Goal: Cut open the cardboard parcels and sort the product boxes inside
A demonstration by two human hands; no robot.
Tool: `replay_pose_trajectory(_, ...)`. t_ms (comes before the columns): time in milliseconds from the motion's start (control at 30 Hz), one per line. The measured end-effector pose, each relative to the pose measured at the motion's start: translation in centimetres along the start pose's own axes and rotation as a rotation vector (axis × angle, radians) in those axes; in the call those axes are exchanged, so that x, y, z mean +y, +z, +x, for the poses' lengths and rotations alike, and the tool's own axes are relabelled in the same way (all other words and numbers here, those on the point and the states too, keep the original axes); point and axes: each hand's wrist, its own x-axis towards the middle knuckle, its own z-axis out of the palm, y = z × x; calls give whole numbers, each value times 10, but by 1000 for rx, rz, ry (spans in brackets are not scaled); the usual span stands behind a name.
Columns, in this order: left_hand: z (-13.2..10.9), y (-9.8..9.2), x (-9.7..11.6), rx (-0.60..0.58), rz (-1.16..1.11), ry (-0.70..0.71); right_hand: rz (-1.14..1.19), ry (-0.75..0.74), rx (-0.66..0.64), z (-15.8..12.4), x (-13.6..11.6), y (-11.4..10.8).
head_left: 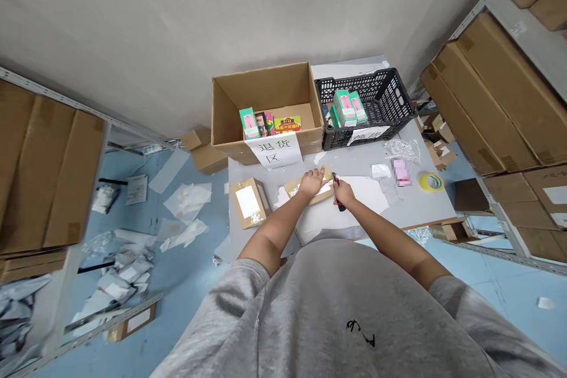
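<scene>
A small flat cardboard box [292, 188] with tape and a white label lies on the table in front of me. My left hand [312, 182] rests on top of it, fingers spread against its surface. My right hand [344, 192] is closed around a red-and-black utility knife [341, 205]. The knife's front end is at the right end of the box; whether the blade touches the tape is too small to tell. Under the box lies a white sheet [367, 192]. To the left stands another taped cardboard box [262, 189] with a blank-looking white label.
Behind my hands stand a large open carton [266, 85] with small packages and a black plastic crate [390, 88] holding green-and-pink boxes. Tape [431, 182], a pink packet [401, 172] and bubble wrap [403, 150] lie to the right. Shelves with cartons flank the table; discarded wrapping [188, 204] litters the floor.
</scene>
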Motion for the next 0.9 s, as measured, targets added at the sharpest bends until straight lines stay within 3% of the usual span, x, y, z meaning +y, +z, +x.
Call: replay_pose_trajectory(900, -2, -11, 12, -45, -47, -106, 38, 105, 14, -8, -19, 19)
